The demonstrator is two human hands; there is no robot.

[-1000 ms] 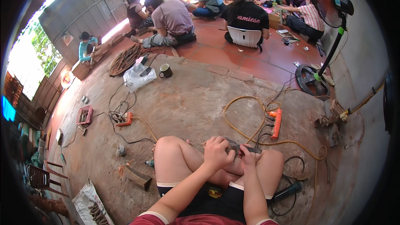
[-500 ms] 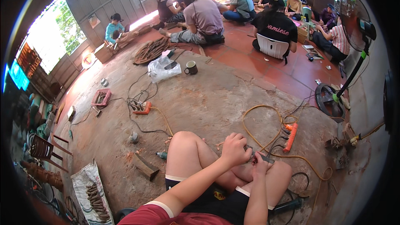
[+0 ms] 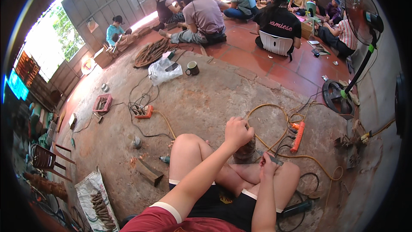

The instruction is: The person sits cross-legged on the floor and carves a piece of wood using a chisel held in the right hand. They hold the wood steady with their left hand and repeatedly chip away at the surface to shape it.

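Note:
My left hand (image 3: 239, 133) is closed, its fingers curled over the top of a dark, round, jar-like container (image 3: 245, 151) on the floor in front of my crossed legs. Whatever those fingers hold is hidden behind the hand. My right hand (image 3: 268, 167) rests by my right knee, thumb and fingers pinching a small flat dark-grey block (image 3: 275, 160). A gap separates the two hands.
An orange power strip (image 3: 298, 136) with plugs and a yellow cord lies right; another strip (image 3: 144, 111) lies left. A wooden block (image 3: 149, 172), a glass jar (image 3: 136, 141) and a mug (image 3: 192, 68) stand around. Several people sit farther off near a fan (image 3: 362, 21).
My left hand has lifted up and to the left, away from the grey block and my right hand. The dark container now shows beneath it. My right hand still holds the block.

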